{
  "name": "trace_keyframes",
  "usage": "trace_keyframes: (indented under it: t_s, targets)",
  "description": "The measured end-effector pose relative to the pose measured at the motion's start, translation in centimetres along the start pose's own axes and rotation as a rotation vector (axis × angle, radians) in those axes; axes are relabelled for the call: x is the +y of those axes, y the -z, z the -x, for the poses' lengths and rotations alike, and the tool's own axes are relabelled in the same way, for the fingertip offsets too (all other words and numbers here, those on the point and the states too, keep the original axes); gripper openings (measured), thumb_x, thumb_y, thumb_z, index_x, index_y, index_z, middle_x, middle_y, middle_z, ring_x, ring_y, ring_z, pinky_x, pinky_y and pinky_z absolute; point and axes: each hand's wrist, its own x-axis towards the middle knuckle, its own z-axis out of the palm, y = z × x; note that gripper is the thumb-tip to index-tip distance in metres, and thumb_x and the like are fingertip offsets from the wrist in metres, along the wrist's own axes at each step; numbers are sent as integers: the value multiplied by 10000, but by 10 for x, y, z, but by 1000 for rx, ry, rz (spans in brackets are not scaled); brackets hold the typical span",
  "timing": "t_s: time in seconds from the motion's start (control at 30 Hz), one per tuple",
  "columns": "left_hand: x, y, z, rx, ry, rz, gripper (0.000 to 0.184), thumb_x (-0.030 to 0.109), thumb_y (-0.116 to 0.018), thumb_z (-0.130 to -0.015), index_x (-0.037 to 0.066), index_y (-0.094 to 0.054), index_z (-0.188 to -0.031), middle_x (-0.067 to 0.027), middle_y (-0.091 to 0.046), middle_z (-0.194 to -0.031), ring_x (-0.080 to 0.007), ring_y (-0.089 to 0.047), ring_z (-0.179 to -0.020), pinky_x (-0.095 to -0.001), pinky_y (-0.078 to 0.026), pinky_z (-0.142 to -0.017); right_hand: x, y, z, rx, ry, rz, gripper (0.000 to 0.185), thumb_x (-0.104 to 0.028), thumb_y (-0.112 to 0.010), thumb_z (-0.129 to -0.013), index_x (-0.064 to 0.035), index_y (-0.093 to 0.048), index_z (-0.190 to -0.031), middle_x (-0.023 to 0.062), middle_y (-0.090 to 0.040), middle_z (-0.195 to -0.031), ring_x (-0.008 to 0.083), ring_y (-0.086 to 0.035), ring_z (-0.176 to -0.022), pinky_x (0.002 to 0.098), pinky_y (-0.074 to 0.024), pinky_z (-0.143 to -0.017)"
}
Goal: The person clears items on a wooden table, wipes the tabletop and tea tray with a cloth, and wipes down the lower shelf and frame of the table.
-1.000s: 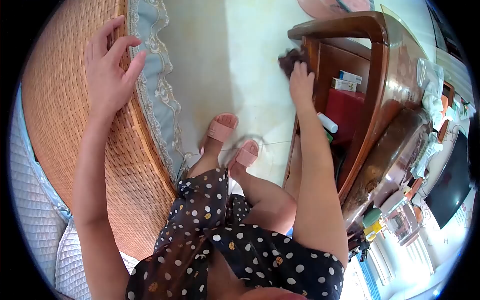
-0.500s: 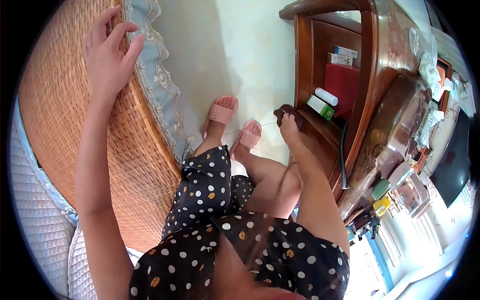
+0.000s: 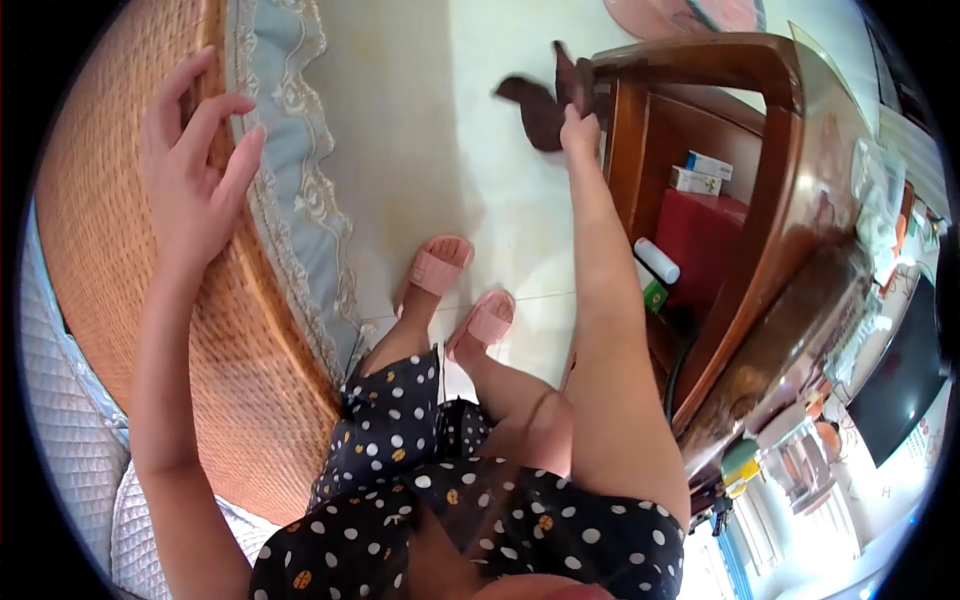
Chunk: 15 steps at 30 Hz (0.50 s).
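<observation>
The left hand (image 3: 195,185), fingers loosely spread, is over the edge of the woven mat (image 3: 110,200). Farther out, the right hand (image 3: 580,138) pinches a cloth (image 3: 543,120), dark brown, limp and crumpled, above the floor (image 3: 410,120) beside the cabinet (image 3: 785,130). One flap points forward, another forward-left, forming a rough V; I cannot tell its long axis.

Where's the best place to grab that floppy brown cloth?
Probably the bunched part where its flaps meet, at the right hand, coming from the near side. The brown cloth looks limp, and its flaps spread out beyond the hand, so pinching just one tip would likely leave the rest dangling.
</observation>
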Motion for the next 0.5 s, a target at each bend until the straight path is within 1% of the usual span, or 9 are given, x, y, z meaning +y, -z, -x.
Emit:
trace_keyframes:
  t_s: [0.03,0.1,0.13,0.17,0.23,0.33,0.37,0.47,0.5]
  targets:
    - [2,1,-1,-20,7,-8,203,172,-668,-824,71,-651,-999,-108,-427,-1407,-310,-377,-1312,-396,-311,-1078,-9,-9,-10,45,-131,-261,594,-317,-518,-932,63,-367,-1363,259,-437,-1382,362,-465,-1251,450,-430,-983]
    - [4,2,-2,-62,17,3,182,132,-646,-834,57,-643,-1001,-129,-393,-1425,-307,-337,-1343,-397,-278,-1099,-17,-28,-46,111,-150,-996,624,-273,-491,-957,29,-232,-1437,229,-363,-1441,342,-457,-1260,437,-428,-1015]
    - [6,3,-4,-78,12,1,177,123,-639,-837,52,-642,-999,-135,-383,-1429,-307,-328,-1348,-398,-270,-1103,-35,-28,-55,151,-234,-1115,580,-235,-513,-953,73,-284,-1387,207,-453,-1347,325,-547,-1146,417,-501,-928]
    - [7,4,-6,-98,7,1,173,115,-632,-839,47,-641,-998,-142,-373,-1434,-307,-319,-1353,-400,-263,-1106,-49,-26,-59,116,-248,-1182,581,-232,-522,-952,88,-288,-1378,207,-449,-1350,320,-544,-1152,412,-501,-932]
    - [9,3,-8,-108,32,-13,166,147,-665,-815,52,-649,-950,-155,-387,-1403,-331,-329,-1332,-417,-276,-1095,-54,-41,-80,246,-311,-1189,560,-224,-550,-936,80,-327,-1350,202,-451,-1351,308,-544,-1154,406,-500,-953]
    - [12,5,-10,-121,64,-16,162,137,-661,-808,51,-648,-945,-160,-374,-1404,-334,-322,-1337,-421,-272,-1098,-59,-47,-97,322,-517,-929,568,-228,-591,-912,60,-341,-1332,207,-463,-1343,303,-546,-1154,390,-494,-979]
    - [13,5,-10,-123,67,-16,162,136,-660,-805,51,-647,-943,-161,-369,-1405,-335,-320,-1338,-423,-273,-1097,-64,-52,-100,430,-538,-834,610,-247,-622,-890,44,-326,-1338,219,-465,-1344,316,-541,-1166,389,-485,-1006]
    - [13,7,-12,-134,71,-34,169,140,-660,-793,53,-647,-937,-158,-361,-1407,-339,-314,-1341,-426,-277,-1097,-66,-51,-97,376,-618,-584,677,-263,-644,-871,52,-291,-1355,235,-475,-1330,348,-540,-1170,423,-497,-995]
    - [15,7,-12,-137,73,-34,173,143,-661,-789,53,-647,-936,-156,-360,-1408,-340,-312,-1342,-426,-278,-1097,-73,-42,-84,377,-584,-671,580,-234,-621,-890,43,-359,-1327,217,-512,-1299,340,-554,-1150,432,-509,-981]
